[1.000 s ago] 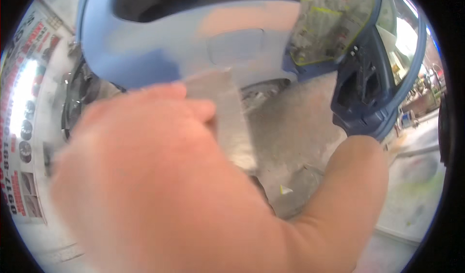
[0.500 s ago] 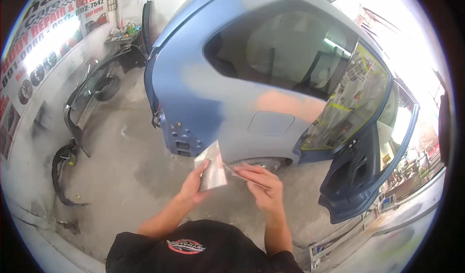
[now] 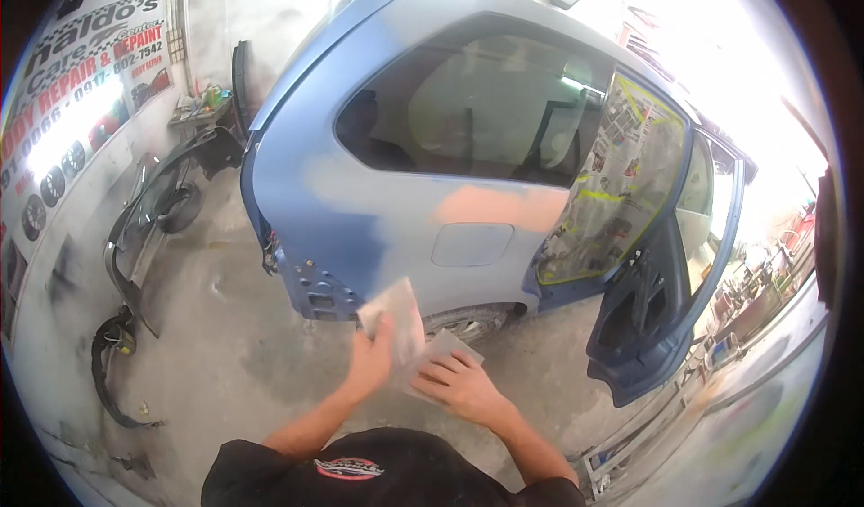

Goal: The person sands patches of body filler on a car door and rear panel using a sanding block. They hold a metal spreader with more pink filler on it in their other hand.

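Note:
My left hand (image 3: 367, 363) grips a flat, pale rectangular mixing plate (image 3: 401, 307) by its near left side, thumb on top. A pinkish smear shows along the plate's right part. Beside it, my right hand (image 3: 463, 392) is closed on a thin grey rectangular spreader (image 3: 457, 345), fingers laid over its face. The spreader's left edge lies close to the plate's lower right corner; whether they touch I cannot tell. Both hands are in front of the blue and grey car body (image 3: 396, 219), above the floor. A peach-coloured filler patch (image 3: 504, 206) lies under the side window.
An open rear door (image 3: 643, 318) juts out on the right, its doorway masked with taped newspaper (image 3: 612, 183). The rear wheel (image 3: 463, 321) is just beyond my hands. A detached bumper (image 3: 126, 246) and a dark curved trim piece (image 3: 101, 354) lie at left.
My right hand has turned, so the spreader now shows its broad face instead of its edge. The car appears further left and slightly lower in view.

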Available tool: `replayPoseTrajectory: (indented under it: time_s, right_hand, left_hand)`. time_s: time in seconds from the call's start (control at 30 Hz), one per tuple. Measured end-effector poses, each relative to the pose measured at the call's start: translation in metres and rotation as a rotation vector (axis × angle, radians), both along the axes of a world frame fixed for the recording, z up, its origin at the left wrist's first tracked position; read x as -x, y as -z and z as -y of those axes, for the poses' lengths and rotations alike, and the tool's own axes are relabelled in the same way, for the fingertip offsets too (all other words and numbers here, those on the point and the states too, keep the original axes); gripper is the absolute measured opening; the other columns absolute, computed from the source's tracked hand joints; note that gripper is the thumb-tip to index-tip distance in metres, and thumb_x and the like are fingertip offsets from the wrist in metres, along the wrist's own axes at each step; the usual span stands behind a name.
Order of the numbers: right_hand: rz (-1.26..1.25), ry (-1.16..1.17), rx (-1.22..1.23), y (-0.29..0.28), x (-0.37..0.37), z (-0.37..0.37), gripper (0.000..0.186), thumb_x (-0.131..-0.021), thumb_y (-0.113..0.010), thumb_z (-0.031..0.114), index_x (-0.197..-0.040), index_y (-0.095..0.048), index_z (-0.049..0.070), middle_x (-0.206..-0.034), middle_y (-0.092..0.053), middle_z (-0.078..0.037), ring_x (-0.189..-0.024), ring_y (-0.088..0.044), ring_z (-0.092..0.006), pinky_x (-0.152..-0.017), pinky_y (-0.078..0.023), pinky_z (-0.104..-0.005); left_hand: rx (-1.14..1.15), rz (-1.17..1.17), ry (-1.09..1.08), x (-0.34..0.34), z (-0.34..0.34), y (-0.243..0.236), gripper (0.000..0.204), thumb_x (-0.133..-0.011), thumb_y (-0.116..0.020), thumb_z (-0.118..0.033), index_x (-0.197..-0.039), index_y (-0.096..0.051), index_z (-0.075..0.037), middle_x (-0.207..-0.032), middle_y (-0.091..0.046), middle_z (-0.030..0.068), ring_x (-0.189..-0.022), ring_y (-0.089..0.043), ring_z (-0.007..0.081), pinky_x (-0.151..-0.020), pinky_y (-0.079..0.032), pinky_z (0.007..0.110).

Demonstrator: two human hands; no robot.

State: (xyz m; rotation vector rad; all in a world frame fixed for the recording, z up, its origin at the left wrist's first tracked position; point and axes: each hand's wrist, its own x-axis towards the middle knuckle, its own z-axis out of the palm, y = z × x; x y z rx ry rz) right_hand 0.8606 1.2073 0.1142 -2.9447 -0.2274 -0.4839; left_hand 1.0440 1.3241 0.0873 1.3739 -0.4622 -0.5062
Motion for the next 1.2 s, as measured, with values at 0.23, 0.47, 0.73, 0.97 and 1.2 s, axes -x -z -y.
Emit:
replayPoseTrajectory:
  time_s: [0.23, 0.47, 0.73, 0.97, 1.2]
  right_hand:
    - [0.452, 0.037, -0.573, -0.06, 0.009, 0.009, 0.034, -0.079, -0.064, 0.001, -0.111, -0.07, 0.011, -0.12, -0.067, -0.012, -0.117, -0.06, -0.037, -0.104, -0.041, -0.0548]
    - [0.461, -0.025, -0.12, -0.075, 0.004, 0.034, 0.055, -0.074, -0.064, 0.0, -0.128, -0.062, 0.015, -0.136, -0.054, -0.011, -0.127, -0.049, -0.0407, -0.108, -0.035, -0.0598]
    - [0.143, 0.333, -0.17, -0.054, 0.072, 0.101, 0.051, -0.08, -0.064, 0.005, -0.13, -0.06, 0.013, -0.128, -0.057, -0.013, -0.112, -0.057, -0.0367, -0.096, -0.046, -0.0498]
    - [0.403, 0.569, -2.013, 0.008, 0.086, 0.098, 0.029, -0.095, -0.06, 0.018, -0.108, -0.064, -0.007, -0.096, -0.069, -0.009, -0.088, -0.065, -0.0173, -0.078, -0.052, -0.0331]
    - [0.434, 0.546, -1.243, 0.017, 0.094, 0.125, 0.025, -0.093, -0.06, 0.009, -0.112, -0.064, -0.006, -0.109, -0.067, -0.011, -0.099, -0.064, -0.0203, -0.083, -0.053, -0.0361]
  left_hand:
    - [0.39, -0.555, 0.185, -0.012, 0.012, -0.067, 0.044, -0.101, -0.051, -0.036, -0.131, -0.051, -0.004, -0.122, -0.061, 0.009, -0.111, -0.061, 0.0206, -0.091, -0.053, 0.039]
    - [0.521, -0.511, 0.439, 0.03, 0.058, -0.064, 0.043, -0.099, -0.06, -0.029, -0.132, -0.05, -0.003, -0.121, -0.062, 0.0077, -0.106, -0.064, 0.0197, -0.091, -0.054, 0.038]
    - [0.516, -0.459, 0.222, 0.043, 0.074, -0.054, 0.041, -0.098, -0.061, -0.027, -0.132, -0.052, -0.006, -0.119, -0.064, 0.0053, -0.104, -0.065, 0.0183, -0.089, -0.055, 0.036]
    - [0.19, -0.289, 0.116, 0.1, 0.096, -0.035, 0.042, -0.097, -0.064, -0.025, -0.13, -0.053, -0.002, -0.121, -0.061, 0.0072, -0.103, -0.062, 0.0192, -0.086, -0.054, 0.037]
    - [0.168, -0.297, 0.185, 0.097, 0.094, 0.018, 0.036, -0.098, -0.063, -0.026, -0.123, -0.06, 0.0, -0.107, -0.067, 0.0054, -0.094, -0.064, 0.0133, -0.078, -0.054, 0.032]
